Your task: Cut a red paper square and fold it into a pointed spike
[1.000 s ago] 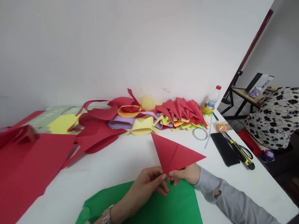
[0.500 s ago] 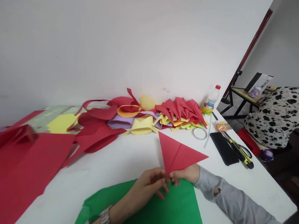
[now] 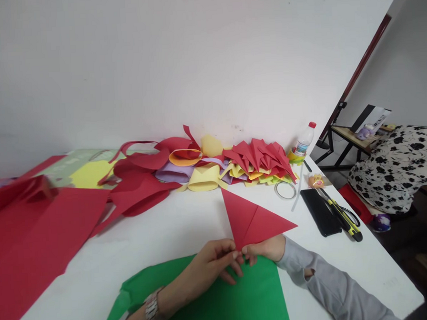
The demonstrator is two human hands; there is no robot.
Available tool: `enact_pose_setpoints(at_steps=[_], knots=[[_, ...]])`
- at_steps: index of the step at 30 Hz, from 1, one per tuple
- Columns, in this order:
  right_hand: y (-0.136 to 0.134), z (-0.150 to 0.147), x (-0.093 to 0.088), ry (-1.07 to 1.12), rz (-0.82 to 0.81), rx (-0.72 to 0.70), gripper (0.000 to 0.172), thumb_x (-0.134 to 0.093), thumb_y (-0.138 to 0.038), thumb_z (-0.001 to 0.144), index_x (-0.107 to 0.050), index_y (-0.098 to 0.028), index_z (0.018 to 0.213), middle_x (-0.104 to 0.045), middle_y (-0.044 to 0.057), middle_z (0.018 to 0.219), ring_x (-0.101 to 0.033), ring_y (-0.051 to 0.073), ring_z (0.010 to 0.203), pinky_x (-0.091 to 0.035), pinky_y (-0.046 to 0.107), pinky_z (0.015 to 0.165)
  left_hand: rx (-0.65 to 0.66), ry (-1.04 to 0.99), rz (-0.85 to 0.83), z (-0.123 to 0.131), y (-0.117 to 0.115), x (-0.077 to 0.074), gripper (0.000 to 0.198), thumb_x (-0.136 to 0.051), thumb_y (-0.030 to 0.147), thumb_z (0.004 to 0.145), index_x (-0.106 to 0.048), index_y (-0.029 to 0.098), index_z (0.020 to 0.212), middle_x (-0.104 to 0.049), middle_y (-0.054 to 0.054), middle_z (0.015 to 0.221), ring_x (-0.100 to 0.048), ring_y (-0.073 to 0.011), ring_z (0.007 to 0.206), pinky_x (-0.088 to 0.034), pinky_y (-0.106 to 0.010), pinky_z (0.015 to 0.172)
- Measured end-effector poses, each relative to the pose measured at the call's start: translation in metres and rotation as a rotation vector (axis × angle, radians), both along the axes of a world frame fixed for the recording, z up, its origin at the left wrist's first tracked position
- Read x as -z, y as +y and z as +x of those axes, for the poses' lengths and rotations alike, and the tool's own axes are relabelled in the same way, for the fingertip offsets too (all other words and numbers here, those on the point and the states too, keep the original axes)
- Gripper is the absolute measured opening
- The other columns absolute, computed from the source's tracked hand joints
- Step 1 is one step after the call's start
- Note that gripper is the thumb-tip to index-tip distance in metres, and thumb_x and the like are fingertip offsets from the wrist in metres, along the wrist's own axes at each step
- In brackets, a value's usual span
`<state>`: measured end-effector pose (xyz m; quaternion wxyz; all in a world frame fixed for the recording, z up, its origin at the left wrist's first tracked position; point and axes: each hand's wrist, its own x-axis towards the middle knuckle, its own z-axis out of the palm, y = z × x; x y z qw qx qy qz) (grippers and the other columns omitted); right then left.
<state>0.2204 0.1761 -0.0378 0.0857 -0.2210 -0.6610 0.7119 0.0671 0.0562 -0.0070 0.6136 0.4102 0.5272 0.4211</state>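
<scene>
A red folded paper triangle (image 3: 254, 217) with a crease down its middle is held up above the table. My left hand (image 3: 218, 260) pinches its lower corner between thumb and index finger, the other fingers loosely bent. Right beside it, my right hand (image 3: 263, 250) grips the same lower edge, thumb on top and fingers curled under. A sheet of green paper (image 3: 249, 301) lies flat beneath both hands, its left corner bent over. A watch is on my left wrist.
Red paper (image 3: 42, 245) covers the table's left side. Cut and folded paper pieces (image 3: 258, 160) line the wall. A bottle (image 3: 302, 143), tape roll (image 3: 285, 190), wrapped snack (image 3: 315, 181), black phone (image 3: 321, 212) and yellow-black cutter (image 3: 345, 220) are at right. Someone in a patterned garment (image 3: 396, 164) is beyond.
The upper corner of the red triangle has tipped slightly to the left. Both hands stay nearly in place, and the camera view has shifted a little.
</scene>
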Motion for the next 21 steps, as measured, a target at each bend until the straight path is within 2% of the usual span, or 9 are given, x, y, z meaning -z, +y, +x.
enact_pose_setpoints(at_steps=[9, 21], knots=[[0.0017, 0.0006, -0.0026, -0.034, -0.016, 0.025, 0.050, -0.079, -0.060, 0.059, -0.067, -0.012, 0.067, -0.062, -0.001, 0.055, -0.057, 0.012, 0.048, -0.051, 0.028, 0.052, -0.010, -0.001, 0.017, 0.0008, 0.0001, 0.0032, 0.038, -0.071, 0.051, 0.067, -0.061, 0.016, 0.077, -0.066, -0.004, 0.082, -0.066, -0.0195, 0.070, -0.057, -0.032, 0.060], [0.0007, -0.0017, -0.0034, -0.031, 0.006, -0.024, 0.057, -0.077, -0.067, 0.054, -0.064, -0.013, 0.064, -0.059, -0.003, 0.053, -0.054, 0.009, 0.045, -0.044, 0.023, 0.046, -0.038, 0.038, 0.017, 0.0046, 0.0007, 0.0025, 0.040, -0.070, 0.054, 0.068, -0.059, 0.016, 0.069, -0.065, -0.002, 0.069, -0.066, -0.0184, 0.063, -0.055, -0.031, 0.057]])
